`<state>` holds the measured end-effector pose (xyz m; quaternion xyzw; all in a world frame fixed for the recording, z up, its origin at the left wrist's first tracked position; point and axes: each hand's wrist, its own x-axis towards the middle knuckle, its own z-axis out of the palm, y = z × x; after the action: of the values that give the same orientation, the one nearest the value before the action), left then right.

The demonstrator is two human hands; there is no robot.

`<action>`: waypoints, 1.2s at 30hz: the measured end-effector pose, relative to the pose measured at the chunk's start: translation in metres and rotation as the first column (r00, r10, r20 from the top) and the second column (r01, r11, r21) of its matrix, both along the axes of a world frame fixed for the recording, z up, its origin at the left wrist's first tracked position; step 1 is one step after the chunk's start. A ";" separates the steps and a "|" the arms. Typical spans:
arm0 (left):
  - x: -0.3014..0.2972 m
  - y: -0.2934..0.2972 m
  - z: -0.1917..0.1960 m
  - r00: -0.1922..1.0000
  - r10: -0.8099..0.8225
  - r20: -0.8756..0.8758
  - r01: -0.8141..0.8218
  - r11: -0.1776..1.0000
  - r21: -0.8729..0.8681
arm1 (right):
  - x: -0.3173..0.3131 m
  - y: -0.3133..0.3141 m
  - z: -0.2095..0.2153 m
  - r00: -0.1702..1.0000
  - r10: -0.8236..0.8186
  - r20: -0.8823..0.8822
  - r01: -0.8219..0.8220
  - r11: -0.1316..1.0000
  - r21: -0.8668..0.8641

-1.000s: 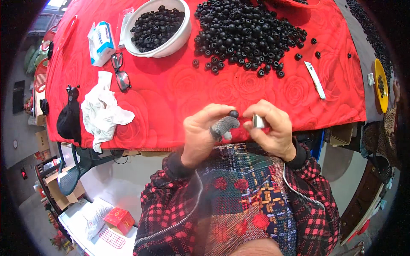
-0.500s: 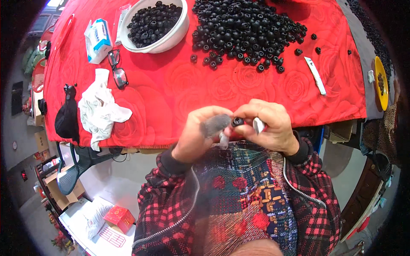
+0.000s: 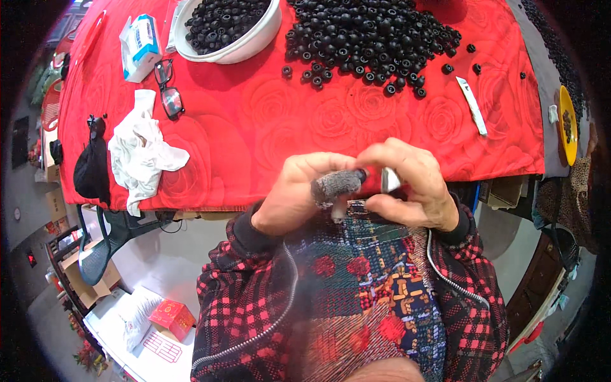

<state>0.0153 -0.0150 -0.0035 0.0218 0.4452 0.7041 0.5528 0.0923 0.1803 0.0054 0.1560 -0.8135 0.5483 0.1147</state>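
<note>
Just over the table's near edge, my left hand (image 3: 289,197) is closed, with a grey fuzzy finger cover (image 3: 337,186) over a finger. At its fingertips it pinches a small black ring-like part (image 3: 362,176), mostly hidden. Close by on the right, my right hand (image 3: 417,184) curls round a small tool with a pale silvery flat end (image 3: 390,180); the rest of the tool is behind the fingers. A gap shows between the right thumb and the black part. Both hands are slightly blurred.
A large pile of black ring-like parts (image 3: 369,44) lies at the far middle of the red tablecloth (image 3: 235,127). Left of it stands a white bowl (image 3: 245,51) of similar parts. Glasses (image 3: 170,95), a white cloth (image 3: 143,153), a tissue pack (image 3: 140,48) and a white strip packet (image 3: 471,107) lie around.
My right hand has drawn off the black part, its thumb and fingers spreading apart. My left hand has turned slightly, still pinching the part. The view has shifted a little.
</note>
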 end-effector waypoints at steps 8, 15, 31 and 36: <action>0.005 0.000 0.001 0.976 0.090 -0.197 -0.087 0.996 0.025 | 0.003 0.000 0.001 0.974 -0.148 0.174 0.120 0.980 0.160; 0.005 0.002 -0.001 0.960 0.100 -0.261 -0.103 0.995 0.004 | 0.001 0.000 -0.005 0.974 -0.161 0.161 0.135 0.978 0.159; 0.003 0.005 -0.007 0.966 0.097 -0.240 -0.095 0.995 0.019 | -0.002 0.004 -0.015 0.977 -0.129 0.170 0.111 0.988 0.110; 0.000 0.004 -0.010 0.984 0.069 -0.161 -0.065 0.997 0.031 | -0.003 0.007 -0.020 0.978 -0.083 0.190 0.069 0.995 0.078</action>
<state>0.0157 -0.0105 -0.0136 0.0713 0.4800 0.7239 0.4904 0.0896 0.1874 -0.0144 0.0749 -0.8452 0.5268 0.0505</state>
